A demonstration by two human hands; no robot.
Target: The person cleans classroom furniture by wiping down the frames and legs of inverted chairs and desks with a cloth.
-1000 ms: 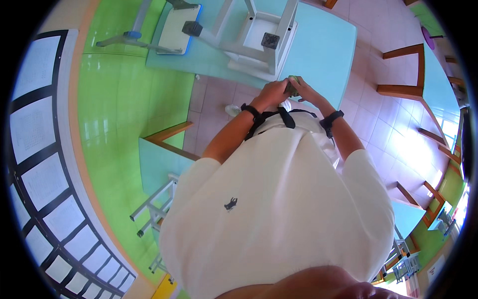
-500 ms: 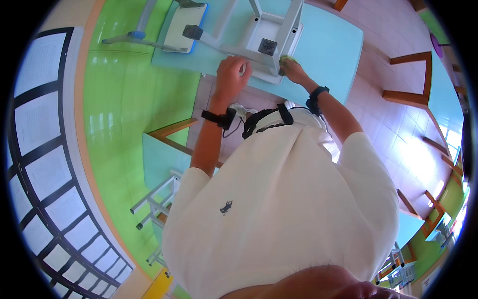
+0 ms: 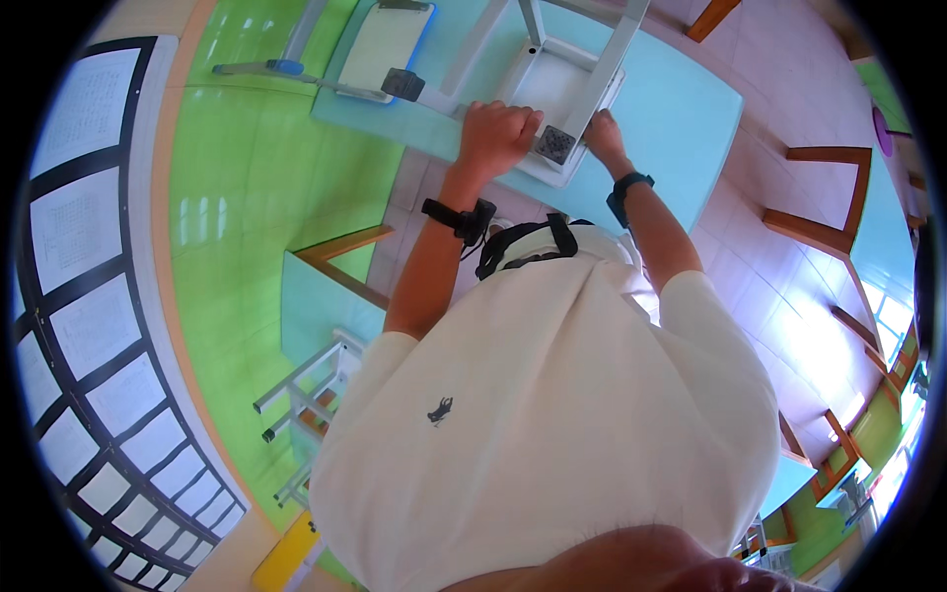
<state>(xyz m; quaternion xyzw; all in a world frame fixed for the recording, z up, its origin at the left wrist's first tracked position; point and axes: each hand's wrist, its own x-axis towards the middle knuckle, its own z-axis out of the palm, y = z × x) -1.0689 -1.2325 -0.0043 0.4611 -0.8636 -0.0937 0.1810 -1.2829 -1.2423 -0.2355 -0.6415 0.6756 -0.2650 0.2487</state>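
Observation:
A white stool (image 3: 562, 84) lies upside down on the light blue table (image 3: 671, 109), its grey-capped legs pointing up. My left hand (image 3: 498, 138) is closed in a fist at the near side of the stool, apparently around its rail, between two leg ends. Partly behind a leg on the stool's right side is my right hand (image 3: 607, 138). Its fingers are curled in against the frame, and whatever they hold is hidden by the leg. A black band with a small device sits on each wrist.
A clipboard-like white board (image 3: 388, 49) with a blue edge lies at the table's left, near the green tiled wall (image 3: 247, 197). Another blue table (image 3: 326, 296) and a stool (image 3: 316, 380) stand at my left. More tables with wooden legs (image 3: 814, 227) are on the right.
The stool's near leg has tilted or shifted toward me. My left hand has moved right along the stool, its grip turned knuckles up. The green thing in my right hand no longer shows.

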